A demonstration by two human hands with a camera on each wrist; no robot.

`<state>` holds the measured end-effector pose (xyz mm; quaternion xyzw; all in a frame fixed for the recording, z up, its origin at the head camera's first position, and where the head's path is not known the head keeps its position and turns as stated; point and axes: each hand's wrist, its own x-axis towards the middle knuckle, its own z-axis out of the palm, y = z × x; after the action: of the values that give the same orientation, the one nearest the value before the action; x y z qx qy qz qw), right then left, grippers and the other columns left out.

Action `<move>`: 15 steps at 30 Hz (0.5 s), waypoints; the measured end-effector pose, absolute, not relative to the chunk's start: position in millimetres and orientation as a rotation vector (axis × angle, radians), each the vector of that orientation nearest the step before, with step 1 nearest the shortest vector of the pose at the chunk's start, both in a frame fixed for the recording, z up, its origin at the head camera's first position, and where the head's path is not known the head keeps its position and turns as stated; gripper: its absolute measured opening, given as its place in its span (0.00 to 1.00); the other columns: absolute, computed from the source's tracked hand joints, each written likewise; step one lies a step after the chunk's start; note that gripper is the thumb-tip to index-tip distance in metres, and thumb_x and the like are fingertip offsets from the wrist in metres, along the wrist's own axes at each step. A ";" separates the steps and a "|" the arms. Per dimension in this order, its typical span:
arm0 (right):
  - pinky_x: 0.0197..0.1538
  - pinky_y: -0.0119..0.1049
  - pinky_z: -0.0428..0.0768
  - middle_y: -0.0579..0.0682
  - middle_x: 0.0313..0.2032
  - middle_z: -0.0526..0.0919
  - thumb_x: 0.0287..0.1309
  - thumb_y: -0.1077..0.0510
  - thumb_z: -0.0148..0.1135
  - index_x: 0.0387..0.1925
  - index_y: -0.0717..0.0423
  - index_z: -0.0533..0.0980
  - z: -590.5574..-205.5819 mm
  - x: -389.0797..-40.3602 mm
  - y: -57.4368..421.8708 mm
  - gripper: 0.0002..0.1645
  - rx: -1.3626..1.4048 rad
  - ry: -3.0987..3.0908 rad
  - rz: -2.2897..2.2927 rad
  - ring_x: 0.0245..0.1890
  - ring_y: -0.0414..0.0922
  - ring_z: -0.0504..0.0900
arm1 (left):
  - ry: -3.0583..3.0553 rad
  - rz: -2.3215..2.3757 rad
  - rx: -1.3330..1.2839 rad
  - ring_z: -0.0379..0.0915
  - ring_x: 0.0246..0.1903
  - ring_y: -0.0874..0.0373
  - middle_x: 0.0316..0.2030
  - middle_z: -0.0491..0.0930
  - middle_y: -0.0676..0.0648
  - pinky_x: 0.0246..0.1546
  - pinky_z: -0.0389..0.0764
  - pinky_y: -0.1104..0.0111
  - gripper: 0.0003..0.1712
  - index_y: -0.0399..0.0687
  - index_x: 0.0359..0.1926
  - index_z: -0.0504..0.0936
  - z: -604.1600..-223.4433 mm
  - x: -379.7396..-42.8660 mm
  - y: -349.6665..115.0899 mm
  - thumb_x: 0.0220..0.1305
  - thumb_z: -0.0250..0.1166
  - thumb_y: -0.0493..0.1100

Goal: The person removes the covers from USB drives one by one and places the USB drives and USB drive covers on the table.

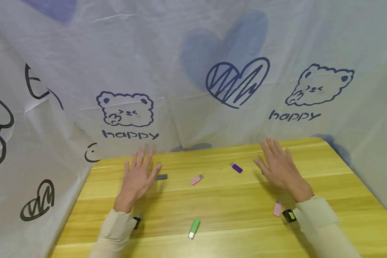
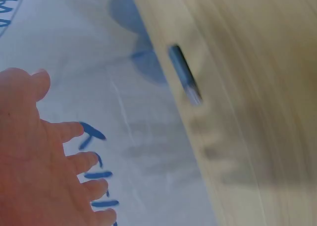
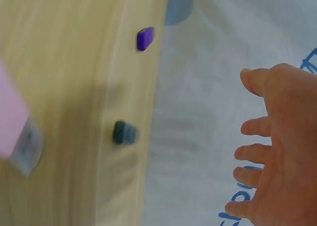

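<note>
My left hand (image 1: 137,181) hovers palm-down over the left of the table with its fingers spread, holding nothing. Beside its thumb lies a grey USB flash drive (image 1: 162,176), which the left wrist view shows with a metal plug. On the other side, my right hand (image 1: 281,170) is likewise spread above the table. A dark flash drive (image 3: 124,133) lies below it, mostly hidden by the hand in the head view. A purple flash drive (image 1: 237,168) sits left of this hand, and a pink one (image 1: 277,208) lies near the right wrist.
Another pink flash drive (image 1: 196,179) lies mid-table, with a green flash drive (image 1: 194,228) nearer the front. A black wristband device (image 1: 289,215) shows at the right cuff, and a dark object (image 1: 137,221) at the left cuff. White printed cloth (image 1: 180,122) hangs behind the wooden table (image 1: 232,204).
</note>
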<state>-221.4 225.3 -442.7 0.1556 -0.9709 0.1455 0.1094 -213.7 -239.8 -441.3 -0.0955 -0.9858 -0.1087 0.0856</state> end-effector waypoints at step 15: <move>0.60 0.66 0.67 0.71 0.65 0.64 0.69 0.52 0.56 0.70 0.66 0.62 -445.1 -223.0 180.5 0.34 0.470 -2.770 0.681 0.63 0.67 0.64 | -2.727 -0.829 -0.495 0.42 0.72 0.39 0.74 0.52 0.38 0.69 0.48 0.40 0.39 0.45 0.76 0.56 -433.0 -211.6 -151.8 0.75 0.47 0.61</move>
<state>-223.0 180.5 -445.1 0.1612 -0.9507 0.2336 0.1249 -211.6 -151.8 -433.0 -0.1698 -0.9354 -0.2843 0.1240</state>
